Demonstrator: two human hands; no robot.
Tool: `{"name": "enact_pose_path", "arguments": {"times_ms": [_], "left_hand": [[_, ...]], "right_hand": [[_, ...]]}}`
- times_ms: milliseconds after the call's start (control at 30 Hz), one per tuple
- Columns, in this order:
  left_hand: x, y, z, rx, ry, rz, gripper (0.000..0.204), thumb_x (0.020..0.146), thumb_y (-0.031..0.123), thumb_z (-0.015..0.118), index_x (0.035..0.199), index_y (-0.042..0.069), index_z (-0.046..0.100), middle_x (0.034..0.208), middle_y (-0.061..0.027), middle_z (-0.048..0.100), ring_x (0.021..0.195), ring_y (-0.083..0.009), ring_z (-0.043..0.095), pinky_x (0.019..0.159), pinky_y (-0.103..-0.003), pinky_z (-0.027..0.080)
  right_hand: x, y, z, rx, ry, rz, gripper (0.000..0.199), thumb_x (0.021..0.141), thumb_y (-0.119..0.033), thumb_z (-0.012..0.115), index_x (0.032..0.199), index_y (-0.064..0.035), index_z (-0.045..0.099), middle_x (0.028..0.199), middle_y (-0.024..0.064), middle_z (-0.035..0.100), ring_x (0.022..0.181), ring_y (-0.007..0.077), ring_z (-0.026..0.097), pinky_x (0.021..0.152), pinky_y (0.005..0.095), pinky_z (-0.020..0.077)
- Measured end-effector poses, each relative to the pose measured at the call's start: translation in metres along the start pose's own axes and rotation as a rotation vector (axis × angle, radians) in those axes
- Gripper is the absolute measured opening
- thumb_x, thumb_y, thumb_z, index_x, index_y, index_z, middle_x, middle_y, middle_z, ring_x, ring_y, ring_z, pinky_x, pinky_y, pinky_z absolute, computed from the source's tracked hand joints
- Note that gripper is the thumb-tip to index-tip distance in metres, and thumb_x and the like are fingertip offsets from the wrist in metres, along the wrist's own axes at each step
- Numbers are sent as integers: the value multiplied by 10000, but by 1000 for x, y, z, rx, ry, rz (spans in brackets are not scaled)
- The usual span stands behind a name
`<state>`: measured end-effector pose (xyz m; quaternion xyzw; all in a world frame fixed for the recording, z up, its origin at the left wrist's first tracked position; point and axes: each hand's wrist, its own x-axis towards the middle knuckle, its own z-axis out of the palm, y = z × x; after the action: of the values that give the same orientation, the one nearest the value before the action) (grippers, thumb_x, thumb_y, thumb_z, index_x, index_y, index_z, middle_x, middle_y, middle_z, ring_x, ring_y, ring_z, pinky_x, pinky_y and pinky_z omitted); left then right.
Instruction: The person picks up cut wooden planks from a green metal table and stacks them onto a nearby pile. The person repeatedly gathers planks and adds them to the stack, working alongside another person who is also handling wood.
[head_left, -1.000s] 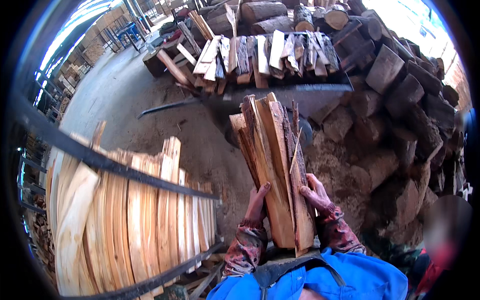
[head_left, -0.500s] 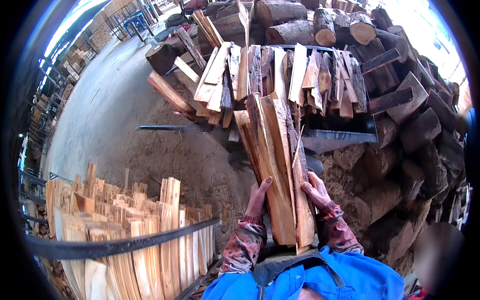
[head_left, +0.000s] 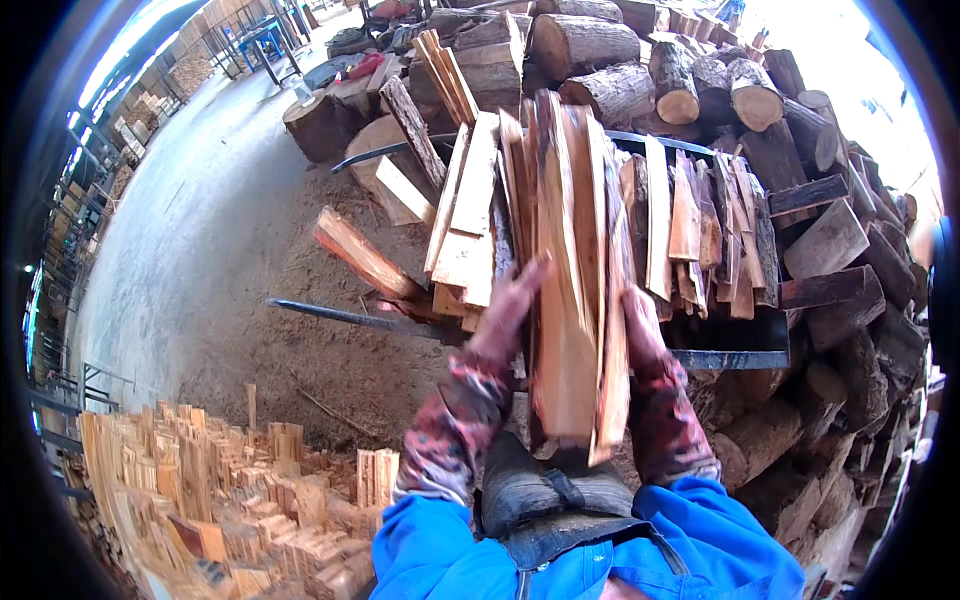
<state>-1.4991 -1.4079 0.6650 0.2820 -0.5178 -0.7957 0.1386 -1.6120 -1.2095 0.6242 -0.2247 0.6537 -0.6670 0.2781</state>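
Note:
Between my two hands is a bundle of split firewood [head_left: 568, 340], its long pieces standing side by side with pale faces and some bark. My left hand [head_left: 511, 312] presses on its left side and my right hand [head_left: 644, 322] clasps its right side. The bundle's far end overlaps a row of split wood that lies across a dark metal cradle [head_left: 735, 360]. Pale split pieces [head_left: 468, 235] of that row show left of the bundle, and narrower sticks [head_left: 690, 220] show to its right. The bundle hides the row's middle.
Split sticks [head_left: 270, 510] stand packed together at the lower left. A dark metal bar [head_left: 345, 315] juts leftward from the cradle, beneath a loose split piece [head_left: 365, 258]. Large round logs [head_left: 585, 45] are piled behind and down the right side. Grey concrete floor [head_left: 185, 230] stretches along the left.
Both hands have carried the bundle away from my body, up over the row on the cradle. The view has shifted, showing more of the packed sticks' tops at lower left.

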Motion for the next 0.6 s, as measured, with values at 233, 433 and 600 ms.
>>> {"name": "enact_pose_path", "arguments": {"times_ms": [233,433,600], "left_hand": [[129,138,-74,221,15,218,879,903,437,687,1455,-122,294,1410,-259,480,1302,-271,473,1082,-335,375],[107,55,-141,490,363,317,737,852,222,786,1380,-123,404,1339,-249,541,1230,-252,540,1027,-329,451],[85,21,-138,394,423,351,590,853,97,769,1303,-127,462,1304,-218,567,1207,-244,557,1050,-324,449]], "right_hand": [[186,-30,74,-87,-38,-72,454,999,-446,530,1052,-12,652,846,6,606,753,117,512,684,313,459],[101,69,57,-536,-42,-109,632,907,-379,692,1318,67,515,1276,236,545,1148,357,576,995,389,454],[76,81,36,-652,-45,-268,609,859,-318,747,1300,44,534,1230,216,559,1146,347,564,979,380,467]]}}
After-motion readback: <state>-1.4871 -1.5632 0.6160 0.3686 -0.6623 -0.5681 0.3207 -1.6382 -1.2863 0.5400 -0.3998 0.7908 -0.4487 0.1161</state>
